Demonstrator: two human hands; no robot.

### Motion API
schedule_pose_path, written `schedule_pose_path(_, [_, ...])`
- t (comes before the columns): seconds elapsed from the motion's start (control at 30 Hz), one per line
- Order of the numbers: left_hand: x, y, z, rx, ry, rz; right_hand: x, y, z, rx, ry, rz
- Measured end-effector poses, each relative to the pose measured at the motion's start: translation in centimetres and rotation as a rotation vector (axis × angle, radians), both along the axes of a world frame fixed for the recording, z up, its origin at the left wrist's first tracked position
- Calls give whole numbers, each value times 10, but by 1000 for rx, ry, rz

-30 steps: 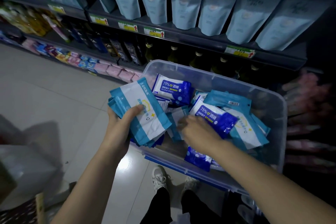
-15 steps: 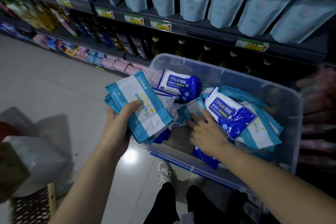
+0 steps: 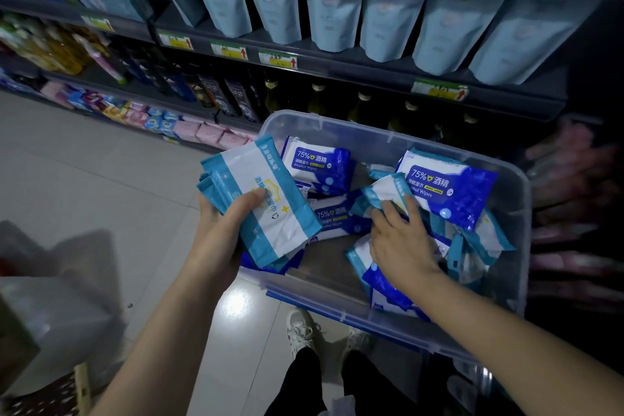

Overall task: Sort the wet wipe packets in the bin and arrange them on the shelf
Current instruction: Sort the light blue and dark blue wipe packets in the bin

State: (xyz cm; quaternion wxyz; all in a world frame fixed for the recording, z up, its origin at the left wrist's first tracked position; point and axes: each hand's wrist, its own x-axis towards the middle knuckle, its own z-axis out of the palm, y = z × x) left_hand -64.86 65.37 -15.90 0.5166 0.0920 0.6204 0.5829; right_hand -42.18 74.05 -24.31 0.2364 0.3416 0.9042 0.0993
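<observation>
1. Your left hand point(image 3: 226, 230) is clenched round a stack of light-blue-and-white packets point(image 3: 270, 213) — thumb on top — held over the bin's left edge.
2. Your right hand point(image 3: 400, 243) is down inside the clear bin point(image 3: 388, 137), fingers spread on a light-blue packet point(image 3: 385, 187). I cannot tell whether it actually grasps it (the thumb is hidden).
3. Dark-blue "75%" packets point(image 3: 450, 191) lie loose in the bin, mixed with light-blue ones.
4. The shelf point(image 3: 354, 69) behind the bin carries pale-blue pouches point(image 3: 332, 7) standing in a row.
</observation>
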Motion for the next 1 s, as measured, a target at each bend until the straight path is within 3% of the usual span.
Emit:
schedule_pose_path(0.1, [0, -1, -1, -5, 0, 9, 3, 3, -5, 15, 76, 56])
schedule_pose_path(0.33, [3, -2, 4, 6, -17, 21, -34, 9, -10, -5, -13, 74])
schedule_pose_path(0.57, [-13, -12, 1, 11, -91, 12, -76, 25, -33, -127, 100, 188])
schedule_pose_path(0.73, [-3, -5, -7, 11, -117, 0, -71, 26, -32, -266, 49, 145])
schedule_pose_path(0.83, [-1, -4, -16, -17, -124, 3, -70, 23, -34, -365, 145, 61])
schedule_pose_path(0.9, [-2, -5, -24, -44, -123, 19, -67, 20, -32, -384, 313, 66])
schedule_pose_path(1.0, [-4, -8, -31, -75, -109, 28, -58, 21, -30, -303, 489, 206])
